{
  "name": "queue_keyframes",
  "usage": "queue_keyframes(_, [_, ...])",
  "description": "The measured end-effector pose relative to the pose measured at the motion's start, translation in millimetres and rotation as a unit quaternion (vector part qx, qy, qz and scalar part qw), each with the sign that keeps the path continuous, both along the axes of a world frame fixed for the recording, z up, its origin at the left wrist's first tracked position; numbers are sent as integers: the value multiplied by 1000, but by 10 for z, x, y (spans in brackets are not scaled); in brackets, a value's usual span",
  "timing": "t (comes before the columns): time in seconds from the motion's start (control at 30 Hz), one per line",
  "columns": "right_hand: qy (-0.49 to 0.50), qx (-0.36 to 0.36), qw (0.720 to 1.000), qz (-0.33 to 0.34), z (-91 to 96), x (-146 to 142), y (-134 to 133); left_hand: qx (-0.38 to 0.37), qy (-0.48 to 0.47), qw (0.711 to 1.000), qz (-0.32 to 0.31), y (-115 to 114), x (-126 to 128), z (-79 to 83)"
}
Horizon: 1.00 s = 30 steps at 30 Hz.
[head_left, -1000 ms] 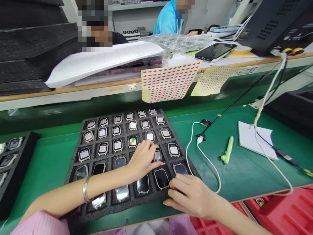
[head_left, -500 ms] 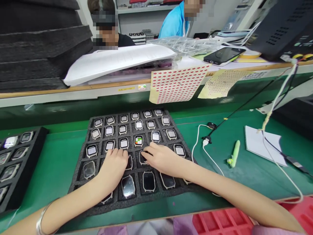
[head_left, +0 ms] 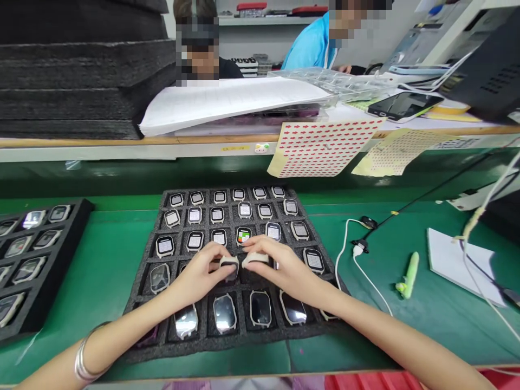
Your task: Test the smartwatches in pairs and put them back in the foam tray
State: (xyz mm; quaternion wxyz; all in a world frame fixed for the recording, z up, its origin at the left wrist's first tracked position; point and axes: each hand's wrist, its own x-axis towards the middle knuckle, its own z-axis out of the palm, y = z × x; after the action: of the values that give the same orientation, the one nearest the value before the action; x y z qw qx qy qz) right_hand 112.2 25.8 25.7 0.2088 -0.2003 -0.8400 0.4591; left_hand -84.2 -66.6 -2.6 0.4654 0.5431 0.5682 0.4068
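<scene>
The left watch (head_left: pixel 229 261) and right watch (head_left: pixel 257 258) are tilted up over the middle of the foam tray (head_left: pixel 211 348), pinched by the fingers of our left hand (head_left: pixel 202 272) and right hand (head_left: pixel 281 261) respectively. We seem to be handling both together; moving them calls for steady pinches.

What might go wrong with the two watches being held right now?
Two risks, as far as I can judge. The left hand holds one watch and the right hand a second watch, close together above the foam tray; they might knock together, or one might slip onto the watches below. Also, the white cable lies close to the right forearm, which could snag it.
</scene>
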Motion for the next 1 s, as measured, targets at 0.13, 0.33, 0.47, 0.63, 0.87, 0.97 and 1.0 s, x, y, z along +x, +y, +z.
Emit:
queue_keyframes(0.13, [72,-226,969,-74,96,-38,104,-36,-226,973,33,82,49,149])
queue_keyframes(0.33, [148,-347,924,-56,34,-75,138,-22,-304,947,103,139,139,181])
queue_keyframes(0.47, [198,-387,901,-3,-33,-75,134,-32,-301,944,134,151,162,145])
queue_keyframes(0.63, [186,-391,901,42,-74,-28,192,-22,-185,978,98,145,138,135])
queue_keyframes(0.87, [167,-460,864,117,-80,16,222,-10,-77,995,57,50,125,166])
queue_keyframes(0.97, [178,-481,849,127,-97,15,232,15,-36,997,70,4,139,190])
queue_keyframes(1.0, [181,-486,845,126,-107,13,234,25,-23,997,76,-8,143,194])
